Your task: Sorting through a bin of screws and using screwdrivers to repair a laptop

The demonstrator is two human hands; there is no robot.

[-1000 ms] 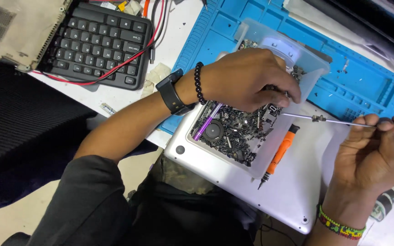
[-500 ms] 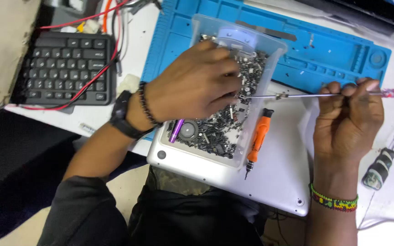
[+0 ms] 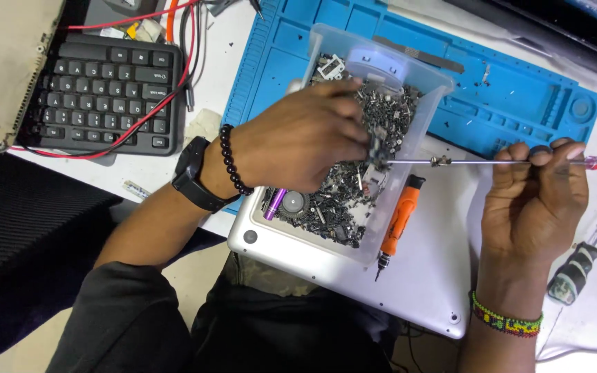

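At the upper left of the frame a black keyboard [image 3: 101, 93] is crossed by a red wire [image 3: 133, 124]. Left of centre, the left hand [image 3: 298, 141] is sunk into a clear plastic tub [image 3: 423, 138] of small dark screws and parts [image 3: 333, 200], its fingertips pinched together on a piece at the tip of a thin long-shafted screwdriver with a red handle [image 3: 492, 162]. Picking a screw appears to be the step in hand; seating it squarely on the tip seems called for next. An orange precision driver [image 3: 399, 224] lies beside the tub on a silver laptop shell [image 3: 430, 276], below a blue silicone work mat [image 3: 513, 103]. At the right, the right hand [image 3: 533, 200] is clamped on the screwdriver. No labels can be made out.
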